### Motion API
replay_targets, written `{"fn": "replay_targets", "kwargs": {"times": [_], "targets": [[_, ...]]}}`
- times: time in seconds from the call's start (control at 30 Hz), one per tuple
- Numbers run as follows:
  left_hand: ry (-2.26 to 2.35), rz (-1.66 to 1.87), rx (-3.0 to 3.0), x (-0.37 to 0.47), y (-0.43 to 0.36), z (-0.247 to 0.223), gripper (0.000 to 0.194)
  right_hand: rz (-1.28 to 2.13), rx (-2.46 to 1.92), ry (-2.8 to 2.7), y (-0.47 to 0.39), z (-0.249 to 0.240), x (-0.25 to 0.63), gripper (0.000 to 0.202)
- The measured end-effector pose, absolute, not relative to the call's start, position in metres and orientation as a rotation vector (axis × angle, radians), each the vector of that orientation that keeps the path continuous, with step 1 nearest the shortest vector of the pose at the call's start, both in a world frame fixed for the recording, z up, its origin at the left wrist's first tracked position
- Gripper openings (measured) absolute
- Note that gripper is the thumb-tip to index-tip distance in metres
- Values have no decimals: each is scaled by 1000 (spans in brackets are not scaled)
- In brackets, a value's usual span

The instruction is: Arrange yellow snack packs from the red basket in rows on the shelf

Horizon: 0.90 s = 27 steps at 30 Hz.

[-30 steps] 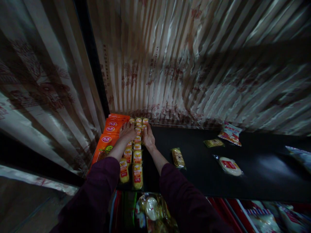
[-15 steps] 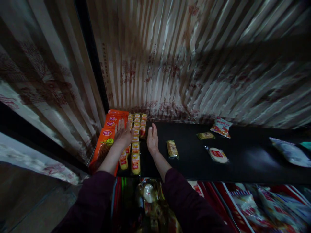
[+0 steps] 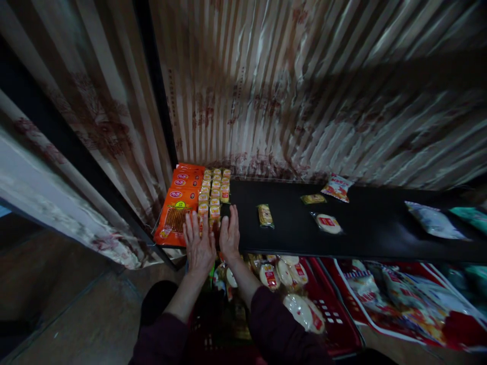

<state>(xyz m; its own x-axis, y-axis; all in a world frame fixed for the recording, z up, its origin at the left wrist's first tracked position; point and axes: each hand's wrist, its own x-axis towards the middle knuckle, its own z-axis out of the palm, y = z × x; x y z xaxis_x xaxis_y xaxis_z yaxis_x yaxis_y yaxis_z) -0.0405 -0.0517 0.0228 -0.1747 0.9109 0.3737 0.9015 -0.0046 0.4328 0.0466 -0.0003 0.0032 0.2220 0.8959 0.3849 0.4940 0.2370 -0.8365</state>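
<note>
Rows of small yellow wrapped snack cakes (image 3: 215,195) stand at the left end of the black shelf (image 3: 281,195). Orange snack packets (image 3: 177,205) lie overlapped to their left. My left hand (image 3: 200,246) has its fingers stretched out over the front ends of the cake rows, near the shelf's front edge. It covers the nearest cakes, so I cannot tell how firmly it touches them. My right hand (image 3: 229,235) is held upright with straight fingers, just right of the front of the rows. Neither hand grips anything.
On the shelf to the right lie a wrapped biscuit (image 3: 265,216), a round white cracker packet (image 3: 327,223), a small yellow packet (image 3: 313,198) and a red-white bag (image 3: 338,187). Below stand red baskets (image 3: 335,314) of packaged snacks. A black post (image 3: 158,91) rises at the left.
Both hands have drawn back toward the shelf's front edge. My left hand has come off the orange packets and the middle of the cake rows. The view has shifted, showing more of the baskets.
</note>
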Motion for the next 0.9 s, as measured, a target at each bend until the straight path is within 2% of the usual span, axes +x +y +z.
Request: {"fn": "replay_targets", "kwargs": {"times": [0.37, 0.9], "targets": [[2267, 867, 2075, -52, -66, -16, 57, 332, -1439, -1715, -15, -12, 36, 59], [2297, 1148, 2116, -47, -48, -29, 54, 369, -1484, -1672, 10, -13, 24, 58]]}}
